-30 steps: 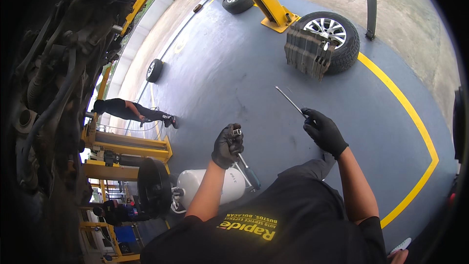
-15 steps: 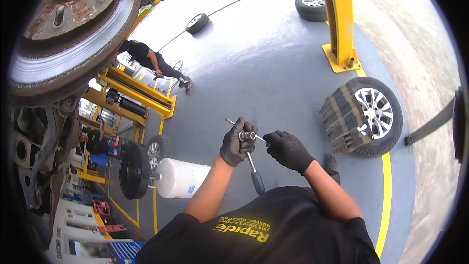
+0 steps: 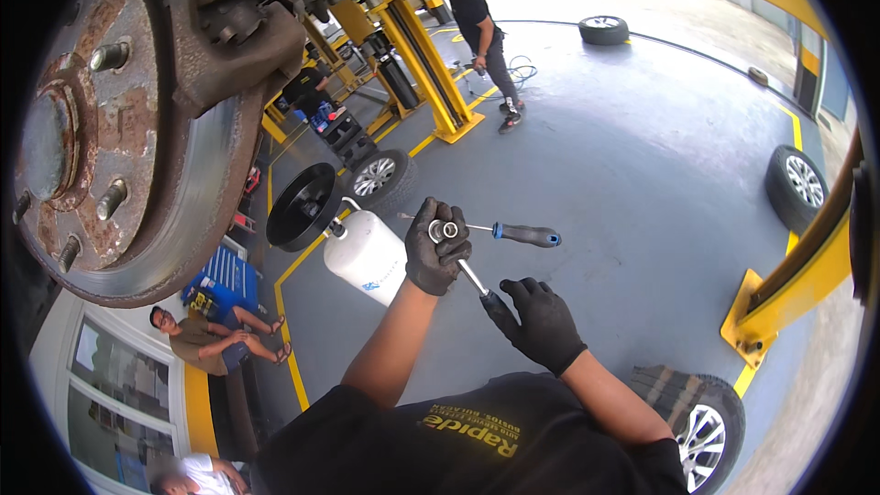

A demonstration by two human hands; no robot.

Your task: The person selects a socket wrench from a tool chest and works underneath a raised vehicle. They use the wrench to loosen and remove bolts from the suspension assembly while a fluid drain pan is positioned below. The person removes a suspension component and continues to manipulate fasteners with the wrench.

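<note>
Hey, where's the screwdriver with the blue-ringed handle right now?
In the head view, the screwdriver is in the left hand, sticking out rightward, above the right hand.

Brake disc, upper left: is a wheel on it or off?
Off: the disc shows its face uncovered, and its studs stick out bare.

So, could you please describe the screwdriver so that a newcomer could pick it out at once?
Start from the white tank, then look just right of it to the left hand. The screwdriver sticks out on both sides of that hand, its dark handle to the right. A bright blue collar on the handle sets it apart from the socket wrench in the same hand.
</note>
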